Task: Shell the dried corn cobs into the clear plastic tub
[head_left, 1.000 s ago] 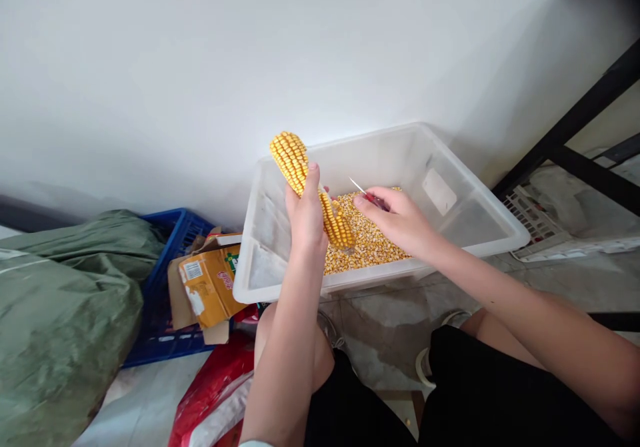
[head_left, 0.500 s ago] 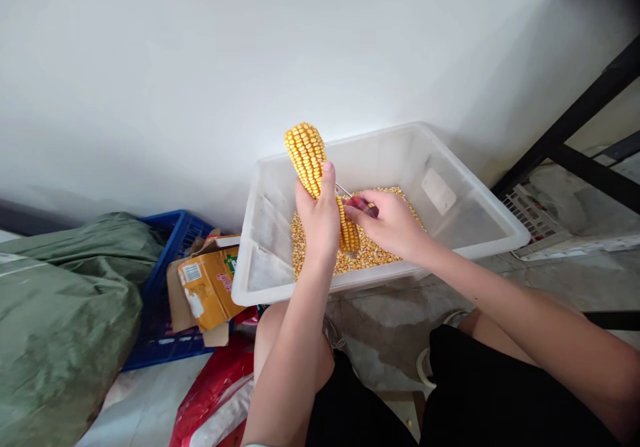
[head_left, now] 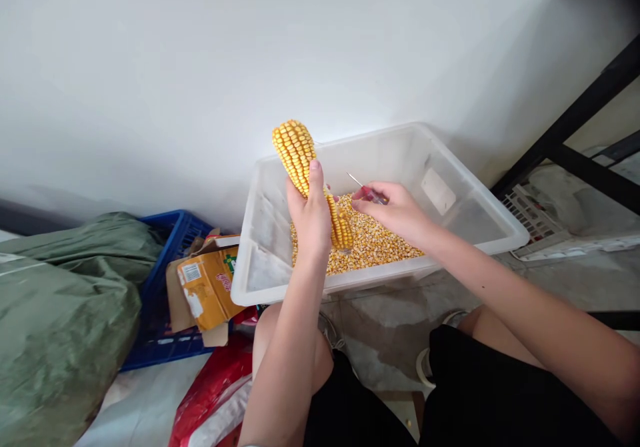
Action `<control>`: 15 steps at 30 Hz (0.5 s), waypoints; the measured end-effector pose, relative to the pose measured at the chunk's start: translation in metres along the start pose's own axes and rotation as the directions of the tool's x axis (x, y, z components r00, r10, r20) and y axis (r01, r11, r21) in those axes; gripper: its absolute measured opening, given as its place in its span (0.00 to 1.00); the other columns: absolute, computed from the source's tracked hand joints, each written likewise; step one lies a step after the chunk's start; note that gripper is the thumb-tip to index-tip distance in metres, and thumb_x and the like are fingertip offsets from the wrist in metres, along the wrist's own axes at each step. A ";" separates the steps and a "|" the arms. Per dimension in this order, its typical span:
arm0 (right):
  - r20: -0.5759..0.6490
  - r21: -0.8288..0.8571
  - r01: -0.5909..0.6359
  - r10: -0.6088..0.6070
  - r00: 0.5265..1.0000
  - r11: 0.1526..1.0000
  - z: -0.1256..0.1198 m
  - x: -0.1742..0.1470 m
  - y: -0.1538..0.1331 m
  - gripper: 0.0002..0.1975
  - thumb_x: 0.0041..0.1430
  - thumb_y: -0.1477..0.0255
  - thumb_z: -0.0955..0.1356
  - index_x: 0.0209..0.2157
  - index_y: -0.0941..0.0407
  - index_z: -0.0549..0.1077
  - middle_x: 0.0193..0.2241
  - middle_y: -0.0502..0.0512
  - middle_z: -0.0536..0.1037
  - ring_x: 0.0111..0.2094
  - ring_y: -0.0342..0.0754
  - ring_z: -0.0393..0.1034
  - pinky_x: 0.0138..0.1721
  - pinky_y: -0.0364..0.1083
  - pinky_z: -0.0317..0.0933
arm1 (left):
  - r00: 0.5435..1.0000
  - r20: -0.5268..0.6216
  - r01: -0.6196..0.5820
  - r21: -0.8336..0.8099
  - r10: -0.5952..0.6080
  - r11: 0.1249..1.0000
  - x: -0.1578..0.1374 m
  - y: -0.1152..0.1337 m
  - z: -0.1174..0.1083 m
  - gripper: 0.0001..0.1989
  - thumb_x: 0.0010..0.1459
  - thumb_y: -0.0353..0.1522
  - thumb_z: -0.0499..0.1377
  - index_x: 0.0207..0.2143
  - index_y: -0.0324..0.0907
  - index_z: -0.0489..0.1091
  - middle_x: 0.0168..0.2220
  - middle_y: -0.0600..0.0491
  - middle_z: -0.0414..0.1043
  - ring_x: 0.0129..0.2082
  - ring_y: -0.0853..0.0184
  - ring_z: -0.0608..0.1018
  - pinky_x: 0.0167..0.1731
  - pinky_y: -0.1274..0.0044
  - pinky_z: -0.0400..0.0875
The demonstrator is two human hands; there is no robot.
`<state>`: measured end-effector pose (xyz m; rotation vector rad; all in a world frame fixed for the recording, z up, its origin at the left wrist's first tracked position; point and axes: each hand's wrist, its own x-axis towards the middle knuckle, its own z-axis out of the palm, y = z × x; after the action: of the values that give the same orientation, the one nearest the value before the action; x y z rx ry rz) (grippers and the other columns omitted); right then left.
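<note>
My left hand (head_left: 313,219) is wrapped round a yellow ear of corn (head_left: 294,153), thumb along its side. The cob is tilted, its thick end up and to the left, its lower end over the kernels. In my right hand (head_left: 395,208) is a screwdriver (head_left: 373,195) with a red handle; its thin metal shaft points up and left, apart from the cob. Beneath both hands, a translucent plastic bin (head_left: 480,243) holds a layer of loose corn kernels (head_left: 375,243).
Left of the bin are a blue crate (head_left: 173,350), torn orange cardboard packaging (head_left: 207,293) and a green sack (head_left: 65,320). A red bag (head_left: 215,380) lies on the floor. A black metal frame (head_left: 575,113) stands at the right, and a white wall (head_left: 200,67) rises behind.
The screwdriver has come away from the cob, my right hand moving slightly right. My left hand has shifted a little left with the ear of corn. More kernels show below.
</note>
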<state>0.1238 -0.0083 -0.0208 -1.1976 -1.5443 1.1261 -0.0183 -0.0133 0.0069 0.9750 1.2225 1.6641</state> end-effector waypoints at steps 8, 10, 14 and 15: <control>0.090 -0.080 0.233 -0.226 0.970 0.969 0.007 -0.009 -0.010 0.05 0.56 0.70 0.69 0.28 0.56 0.73 0.25 0.47 0.68 0.26 0.41 0.58 0.28 0.44 0.50 | 0.994 0.066 0.088 -0.088 -0.082 0.992 -0.001 -0.005 0.003 0.25 0.53 0.53 0.62 0.43 0.45 0.67 0.29 0.55 0.69 0.23 0.71 0.73 0.22 0.79 0.64; 0.082 -0.191 0.328 -0.318 0.944 0.925 0.007 -0.011 -0.012 0.04 0.54 0.74 0.68 0.27 0.56 0.73 0.24 0.47 0.68 0.27 0.41 0.59 0.29 0.44 0.51 | 0.994 0.052 0.105 -0.102 -0.100 0.989 0.000 -0.006 0.003 0.26 0.52 0.54 0.62 0.43 0.44 0.67 0.28 0.54 0.69 0.22 0.71 0.73 0.21 0.78 0.64; 0.082 -0.239 0.340 -0.330 0.940 0.910 0.005 -0.013 -0.015 0.04 0.53 0.77 0.67 0.26 0.57 0.72 0.24 0.47 0.67 0.26 0.41 0.59 0.28 0.44 0.50 | 0.990 0.038 0.138 -0.124 -0.135 0.983 0.003 -0.008 0.001 0.28 0.52 0.55 0.61 0.46 0.44 0.67 0.27 0.54 0.69 0.23 0.69 0.75 0.21 0.78 0.65; 0.082 -0.223 0.318 -0.307 0.948 0.921 0.004 -0.013 -0.015 0.04 0.54 0.76 0.67 0.27 0.57 0.72 0.24 0.46 0.67 0.25 0.40 0.57 0.27 0.44 0.49 | 0.989 0.036 0.148 -0.124 -0.144 0.981 0.004 -0.008 0.000 0.29 0.52 0.55 0.61 0.46 0.45 0.67 0.27 0.54 0.69 0.24 0.69 0.75 0.21 0.78 0.65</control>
<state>0.1192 -0.0240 -0.0081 -1.0309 -1.8668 0.7804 -0.0184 -0.0085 0.0000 0.8079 1.1287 1.5879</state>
